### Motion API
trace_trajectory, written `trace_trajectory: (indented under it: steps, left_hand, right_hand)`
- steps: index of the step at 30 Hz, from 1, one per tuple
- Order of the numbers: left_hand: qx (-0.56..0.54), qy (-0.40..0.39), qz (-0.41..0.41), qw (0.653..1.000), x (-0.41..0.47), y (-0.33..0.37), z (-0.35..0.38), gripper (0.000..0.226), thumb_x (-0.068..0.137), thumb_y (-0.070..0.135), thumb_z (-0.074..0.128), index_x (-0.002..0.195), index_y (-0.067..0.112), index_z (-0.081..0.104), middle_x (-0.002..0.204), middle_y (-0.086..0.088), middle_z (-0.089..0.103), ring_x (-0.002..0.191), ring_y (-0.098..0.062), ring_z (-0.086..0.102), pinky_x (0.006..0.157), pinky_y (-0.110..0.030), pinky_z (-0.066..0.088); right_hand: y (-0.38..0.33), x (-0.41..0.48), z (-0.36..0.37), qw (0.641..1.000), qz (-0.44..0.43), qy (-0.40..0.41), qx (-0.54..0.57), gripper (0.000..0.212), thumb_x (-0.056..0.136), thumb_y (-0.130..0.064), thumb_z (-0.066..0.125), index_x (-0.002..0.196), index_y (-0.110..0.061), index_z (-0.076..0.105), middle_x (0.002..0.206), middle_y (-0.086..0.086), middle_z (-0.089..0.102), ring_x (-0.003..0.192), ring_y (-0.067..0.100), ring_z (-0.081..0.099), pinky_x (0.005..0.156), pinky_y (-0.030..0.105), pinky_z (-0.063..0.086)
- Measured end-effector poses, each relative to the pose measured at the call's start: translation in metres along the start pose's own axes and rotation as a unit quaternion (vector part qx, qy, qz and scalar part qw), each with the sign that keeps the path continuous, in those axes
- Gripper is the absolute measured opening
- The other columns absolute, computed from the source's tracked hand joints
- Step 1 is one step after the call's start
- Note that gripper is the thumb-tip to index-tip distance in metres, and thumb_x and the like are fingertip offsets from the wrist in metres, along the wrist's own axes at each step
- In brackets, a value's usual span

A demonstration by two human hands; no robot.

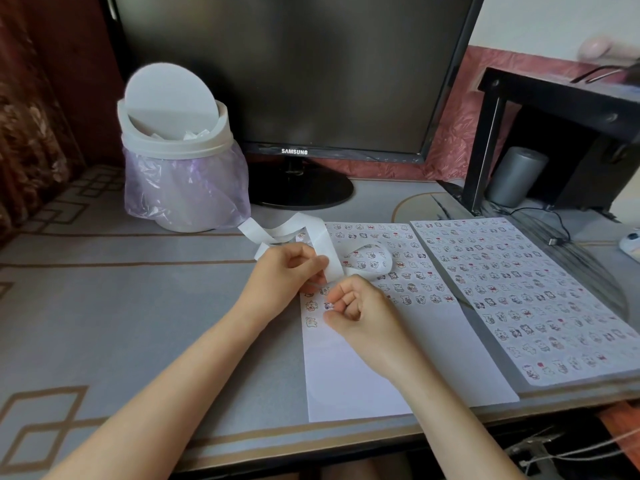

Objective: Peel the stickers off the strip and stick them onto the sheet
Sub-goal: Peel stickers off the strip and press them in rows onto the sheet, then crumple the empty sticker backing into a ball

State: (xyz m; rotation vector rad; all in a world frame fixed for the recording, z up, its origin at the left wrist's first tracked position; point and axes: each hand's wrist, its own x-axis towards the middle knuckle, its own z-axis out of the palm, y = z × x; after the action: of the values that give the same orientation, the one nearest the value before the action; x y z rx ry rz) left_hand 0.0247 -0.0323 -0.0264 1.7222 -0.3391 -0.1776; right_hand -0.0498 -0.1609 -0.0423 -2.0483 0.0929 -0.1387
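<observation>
The grey patterned surface carries everything, with a dark monitor and a lidded bin lined with a purple bag standing at the back. To the right lies a finished sheet, covered edge to edge in rows of small cartoon stickers. That one looks done.

Just beside it, in the middle, lies the working sheet. Its far half is filled with rows, two short columns have started down the left edge, and the near half is bare white paper. By that measure this sheet is roughly half covered, with several rows left to lay.

The strip curls over the sheet's far left corner. The length trailing towards the bin looks like bare backing, while the loop resting on the sheet shows stickers not yet peeled, so supply remains.

The left grip is closed round the strip, fingers curled, holding it just above the paper. The right grip is clenched small, thumb and forefinger pinching a sticker at the sheet's left edge, beside the newest column. Whether it is already stuck down cannot be told.
</observation>
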Motion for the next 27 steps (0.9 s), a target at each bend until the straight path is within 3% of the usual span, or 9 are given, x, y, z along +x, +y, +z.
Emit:
trace_trajectory:
  steps: [4,7,10,15,18,20,22,24,27]
  left_hand:
    - [0.026,0.022,0.022,0.999,-0.001,0.004,0.000,0.016,0.090,0.013,0.061,0.079,0.001,0.064,0.063,-0.001,0.064,0.061,-0.008,0.060,0.062,-0.022,0.055]
    - [0.049,0.034,0.030,0.998,0.000,0.004,-0.002,0.015,0.090,0.014,0.062,0.077,0.007,0.064,0.062,0.001,0.065,0.060,-0.007,0.060,0.065,-0.026,0.055]
    - [0.043,0.039,0.033,0.998,0.000,0.005,-0.004,0.010,0.088,0.014,0.063,0.083,0.006,0.065,0.064,0.001,0.066,0.058,-0.004,0.060,0.064,-0.025,0.055]
    - [0.110,0.092,0.052,0.988,0.003,0.001,-0.010,0.005,0.086,0.022,0.065,0.083,0.019,0.065,0.074,0.001,0.070,0.068,-0.011,0.062,0.072,-0.030,0.050]
    - [0.192,0.122,0.058,0.972,0.003,-0.002,-0.016,0.007,0.086,0.027,0.063,0.081,0.023,0.067,0.079,0.006,0.070,0.076,-0.011,0.063,0.072,-0.026,0.047]
    - [0.216,0.127,0.054,0.967,0.004,-0.004,-0.020,0.008,0.085,0.026,0.064,0.080,0.023,0.068,0.078,0.006,0.070,0.075,-0.012,0.061,0.070,-0.025,0.046]
    - [0.253,0.133,0.071,0.956,0.007,-0.010,-0.023,0.008,0.083,0.025,0.066,0.079,0.021,0.071,0.079,0.002,0.069,0.079,-0.018,0.057,0.074,-0.029,0.046]
    - [0.297,0.150,0.092,0.939,0.011,-0.018,-0.024,0.007,0.080,0.028,0.071,0.080,0.022,0.074,0.092,0.002,0.064,0.097,-0.021,0.048,0.089,-0.024,0.037]
    - [0.306,0.156,0.081,0.936,0.010,-0.022,-0.024,0.007,0.075,0.023,0.077,0.082,0.020,0.074,0.124,-0.003,0.044,0.125,-0.024,0.030,0.099,-0.018,0.021]
  right_hand:
    - [-0.012,-0.001,-0.018,0.997,-0.007,0.009,0.070,0.019,0.086,-0.002,0.062,0.082,-0.020,0.056,0.081,0.000,0.058,0.059,0.009,0.054,0.053,0.012,0.041]
    - [-0.021,0.005,-0.042,0.996,-0.047,0.041,0.059,0.014,0.086,-0.008,0.065,0.085,-0.022,0.059,0.084,-0.005,0.063,0.060,0.007,0.058,0.051,0.010,0.038]
    - [-0.027,0.018,-0.057,0.997,-0.065,0.042,0.005,0.018,0.084,-0.020,0.069,0.100,-0.026,0.062,0.103,-0.011,0.065,0.076,0.013,0.062,0.062,0.017,0.040]
    - [-0.044,0.055,-0.060,0.989,-0.127,-0.001,-0.071,0.038,0.090,-0.029,0.062,0.126,-0.036,0.054,0.127,-0.023,0.054,0.109,0.001,0.056,0.091,0.026,0.047]
    - [-0.052,0.084,-0.049,0.976,-0.162,-0.067,-0.131,0.050,0.093,-0.026,0.058,0.139,-0.034,0.043,0.152,-0.011,0.032,0.138,0.005,0.030,0.111,0.026,0.028]
    - [-0.051,0.096,-0.034,0.964,-0.170,-0.126,-0.164,0.049,0.093,-0.022,0.058,0.140,-0.030,0.043,0.155,-0.005,0.028,0.143,0.010,0.022,0.116,0.030,0.018]
    - [-0.045,0.101,-0.020,0.959,-0.149,-0.164,-0.179,0.043,0.092,-0.021,0.059,0.134,-0.028,0.052,0.148,0.002,0.042,0.136,0.018,0.038,0.114,0.035,0.030]
    - [-0.038,0.099,-0.014,0.957,-0.138,-0.160,-0.200,0.031,0.091,-0.024,0.060,0.120,-0.029,0.064,0.124,-0.002,0.062,0.108,0.011,0.060,0.096,0.030,0.047]
    - [-0.032,0.092,-0.014,0.965,-0.127,-0.134,-0.188,0.017,0.088,-0.023,0.062,0.102,-0.026,0.072,0.079,-0.014,0.056,0.063,-0.001,0.049,0.060,0.017,0.041]
